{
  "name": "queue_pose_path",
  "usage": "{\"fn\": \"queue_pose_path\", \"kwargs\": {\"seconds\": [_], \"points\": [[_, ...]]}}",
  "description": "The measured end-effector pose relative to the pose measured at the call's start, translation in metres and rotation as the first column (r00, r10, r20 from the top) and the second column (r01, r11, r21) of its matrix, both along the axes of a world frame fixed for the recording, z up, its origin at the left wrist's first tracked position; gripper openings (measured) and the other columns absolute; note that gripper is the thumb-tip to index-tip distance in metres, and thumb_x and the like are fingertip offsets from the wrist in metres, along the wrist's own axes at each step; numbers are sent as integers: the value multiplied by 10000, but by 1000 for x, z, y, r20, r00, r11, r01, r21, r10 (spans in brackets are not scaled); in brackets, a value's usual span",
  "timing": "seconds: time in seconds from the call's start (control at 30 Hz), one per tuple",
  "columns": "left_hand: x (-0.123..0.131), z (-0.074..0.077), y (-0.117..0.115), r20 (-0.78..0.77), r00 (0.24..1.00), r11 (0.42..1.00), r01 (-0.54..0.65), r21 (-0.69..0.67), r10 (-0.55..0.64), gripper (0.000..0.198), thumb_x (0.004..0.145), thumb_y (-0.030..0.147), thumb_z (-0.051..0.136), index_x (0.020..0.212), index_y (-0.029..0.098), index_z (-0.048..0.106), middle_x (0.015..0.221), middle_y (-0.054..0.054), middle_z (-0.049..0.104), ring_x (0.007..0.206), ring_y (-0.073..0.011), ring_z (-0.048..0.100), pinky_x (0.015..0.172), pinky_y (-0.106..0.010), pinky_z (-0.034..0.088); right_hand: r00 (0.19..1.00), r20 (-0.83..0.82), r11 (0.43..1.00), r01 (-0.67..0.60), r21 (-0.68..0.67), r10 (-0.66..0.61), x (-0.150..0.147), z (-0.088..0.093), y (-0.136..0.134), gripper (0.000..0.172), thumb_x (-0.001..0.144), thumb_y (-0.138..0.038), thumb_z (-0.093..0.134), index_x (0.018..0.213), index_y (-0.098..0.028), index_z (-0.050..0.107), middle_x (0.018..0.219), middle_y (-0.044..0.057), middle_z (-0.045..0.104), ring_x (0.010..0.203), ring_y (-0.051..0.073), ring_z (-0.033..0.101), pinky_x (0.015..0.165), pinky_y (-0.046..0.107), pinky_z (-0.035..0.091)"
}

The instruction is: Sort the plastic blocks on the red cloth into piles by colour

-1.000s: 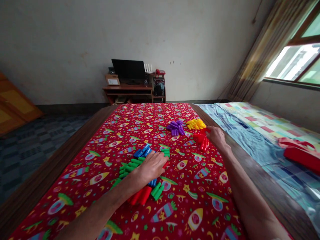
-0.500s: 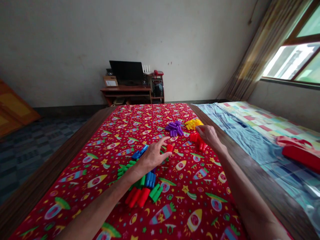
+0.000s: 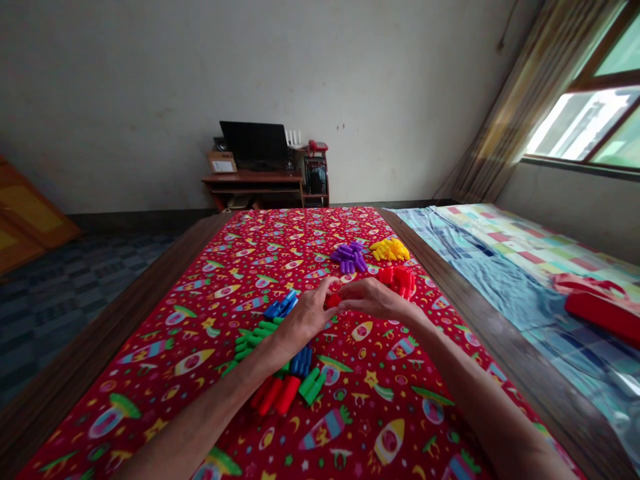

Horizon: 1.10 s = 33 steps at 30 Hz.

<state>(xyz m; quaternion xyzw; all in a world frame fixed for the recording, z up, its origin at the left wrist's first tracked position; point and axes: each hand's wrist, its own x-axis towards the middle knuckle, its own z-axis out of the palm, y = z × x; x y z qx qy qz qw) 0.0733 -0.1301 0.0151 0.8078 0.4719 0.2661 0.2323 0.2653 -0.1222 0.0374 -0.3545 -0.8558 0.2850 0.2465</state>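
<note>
My left hand [image 3: 310,313] is curled, its thumb and fingers closed around a red building block [image 3: 332,301] over the middle of the cloth. My right hand [image 3: 374,297] meets it from the right, fingers bent and tips on the red plastic; whether it pinches a separate piece is hidden. Under and beside my left forearm lie green blocks [image 3: 250,340], blue blocks [image 3: 301,361] and red blocks [image 3: 276,395]. Just beyond my right hand sits a pile of red blocks [image 3: 403,281].
Purple blocks [image 3: 349,257] and yellow blocks [image 3: 391,249] lie in heaps farther back on the red patterned cloth [image 3: 280,233]. A bed [image 3: 500,267] adjoins the table's right side. A monitor [image 3: 256,145] stands on a desk by the wall.
My right hand has moved left and nearer, from the red pile to the block at my left hand. My left hand has barely moved.
</note>
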Motion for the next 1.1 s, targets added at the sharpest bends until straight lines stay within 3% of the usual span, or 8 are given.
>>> {"fn": "queue_pose_path", "kwargs": {"seconds": [0.2, 0.5, 0.57, 0.63, 0.7, 0.8, 0.93, 1.1], "points": [[-7, 8, 4, -11, 999, 991, 48, 121, -47, 714, 756, 228, 725, 1375, 251, 369, 1299, -75, 597, 1086, -225, 640, 903, -334, 530, 934, 198, 947, 262, 187, -297, 8, 3, 5, 133, 833, -234, 571, 768, -142, 642, 642, -6, 600, 547, 80, 465, 528, 208, 291], [-67, 9, 48, -353, 935, 996, -3, 87, 33, 477, 801, 353, 653, 1227, 150, 583, 1315, -138, 576, 1261, -284, 502, 1074, -405, 383, 460, 609, 743, 560, 366, -646, 80, 12, 14, 182, 831, -143, 518, 814, -155, 699, 857, 114, 691, 783, 198, 624, 628, 255, 390], [-71, -4, 52, -386, 922, 999, 35, 37, -18, 494, 800, 400, 638, 1229, 162, 586, 1310, -130, 575, 1247, -275, 509, 1059, -394, 395, 511, 559, 750, 539, 383, -653, 64, 11, 12, 217, 862, -142, 484, 830, -139, 698, 841, 125, 692, 763, 204, 630, 629, 268, 394], [-72, -17, 55, -392, 918, 997, 70, 25, -55, 477, 805, 426, 616, 1212, 177, 600, 1280, -118, 588, 1229, -261, 517, 1047, -382, 404, 728, 413, 830, 404, 385, -546, 32, 9, 2, 240, 899, -153, 453, 866, -141, 690, 820, 108, 691, 739, 181, 626, 641, 264, 406], [-73, -26, 59, -378, 923, 995, 90, 39, -69, 447, 805, 430, 605, 1174, 180, 621, 1233, -110, 608, 1197, -247, 535, 1034, -371, 414, 945, 245, 923, 117, 366, -217, -9, 4, -18, 241, 935, -186, 439, 935, -154, 678, 846, 80, 696, 751, 153, 625, 667, 249, 433], [-78, -32, 66, -328, 941, 989, 115, 90, -80, 397, 811, 434, 587, 1119, 188, 639, 1185, -89, 627, 1160, -227, 552, 1026, -363, 421, 929, 208, 847, -364, 387, 305, -66, -11, -60, 268, 955, -318, 476, 1142, -197, 624, 1143, 96, 665, 1055, 175, 597, 866, 291, 466], [-84, -33, 73, -255, 960, 985, 144, 95, -115, 369, 852, 438, 512, 1046, 161, 660, 1119, -97, 654, 1102, -219, 580, 1010, -359, 427, 877, 384, 695, -468, 546, 289, -99, -40, -90, 309, 947, -361, 482, 1196, -217, 592, 1363, 145, 528, 1322, 281, 391, 1074, 520, 314], [-86, -29, 74, -159, 977, 989, 148, 32, -141, 423, 891, 460, 407, 1045, 162, 665, 1102, -94, 680, 1077, -208, 595, 1009, -340, 426, 911, 387, 736, -360, 574, 144, -89, -55, -70, 234, 948, -207, 459, 1137, -208, 595, 1296, 144, 571, 1277, 266, 431, 1074, 514, 304]]}}
